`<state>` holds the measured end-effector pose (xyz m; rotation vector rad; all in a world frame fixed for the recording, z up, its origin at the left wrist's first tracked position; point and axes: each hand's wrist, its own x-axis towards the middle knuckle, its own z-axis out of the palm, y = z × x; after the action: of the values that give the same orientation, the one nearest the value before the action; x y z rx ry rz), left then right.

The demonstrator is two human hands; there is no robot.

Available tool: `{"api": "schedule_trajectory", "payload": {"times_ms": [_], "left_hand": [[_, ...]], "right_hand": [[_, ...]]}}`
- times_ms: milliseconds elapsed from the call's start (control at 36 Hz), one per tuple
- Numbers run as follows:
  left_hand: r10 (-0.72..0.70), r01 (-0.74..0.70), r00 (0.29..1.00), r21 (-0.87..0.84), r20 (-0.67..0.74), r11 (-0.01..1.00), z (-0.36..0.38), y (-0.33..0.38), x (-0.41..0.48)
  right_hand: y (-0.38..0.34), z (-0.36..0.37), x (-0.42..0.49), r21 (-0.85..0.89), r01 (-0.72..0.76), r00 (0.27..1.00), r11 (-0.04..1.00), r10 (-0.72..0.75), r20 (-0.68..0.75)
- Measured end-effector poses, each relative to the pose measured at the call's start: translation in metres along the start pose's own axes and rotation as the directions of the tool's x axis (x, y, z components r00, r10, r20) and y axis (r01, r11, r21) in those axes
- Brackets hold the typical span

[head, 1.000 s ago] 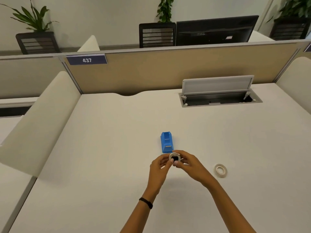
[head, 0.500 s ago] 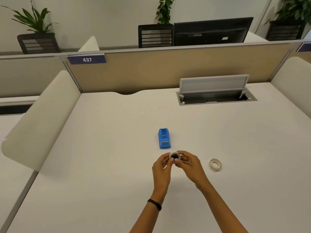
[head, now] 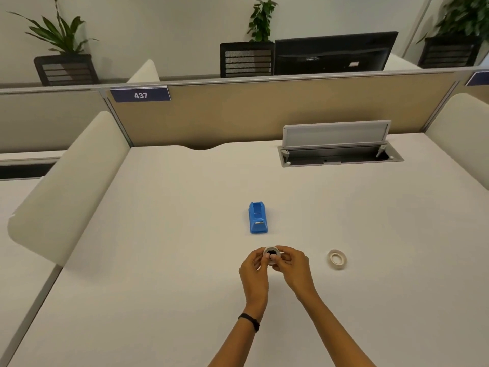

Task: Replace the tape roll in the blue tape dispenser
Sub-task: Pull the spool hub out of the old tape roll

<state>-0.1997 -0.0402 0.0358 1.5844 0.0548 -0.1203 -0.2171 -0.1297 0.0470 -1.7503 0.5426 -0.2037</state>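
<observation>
The blue tape dispenser [head: 258,218] stands on the white desk [head: 164,260] with its roll bay showing no roll. Just in front of it, my left hand [head: 254,271] and my right hand [head: 292,266] together pinch a small whitish tape roll [head: 271,253] with a black core in its hole, held above the desk. My right thumb presses on the black core. A second whitish tape roll [head: 337,259] lies flat on the desk to the right of my hands.
An open cable hatch [head: 340,154] with a raised grey lid sits at the back right of the desk. Padded side dividers [head: 71,186] flank the desk, and a beige partition [head: 264,112] closes the far edge.
Both hands, still holding the roll, have drawn slightly toward me and away from the dispenser. My fingers have shifted a little on the roll and its core.
</observation>
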Motion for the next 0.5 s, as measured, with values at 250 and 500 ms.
{"api": "schedule_trajectory", "payload": {"times_ms": [250,500], "left_hand": [[0.012,-0.011,0.993,-0.01,0.117,1.0,-0.002,0.0,0.003],[-0.043,0.064,0.984,-0.114,0.175,0.991,-0.003,0.004,0.001]], "right_hand": [[0.001,-0.011,0.009,0.071,-0.022,1.0,0.997,0.022,0.008],[0.003,-0.016,0.013,0.081,-0.014,1.0,0.997,0.014,0.008]]}}
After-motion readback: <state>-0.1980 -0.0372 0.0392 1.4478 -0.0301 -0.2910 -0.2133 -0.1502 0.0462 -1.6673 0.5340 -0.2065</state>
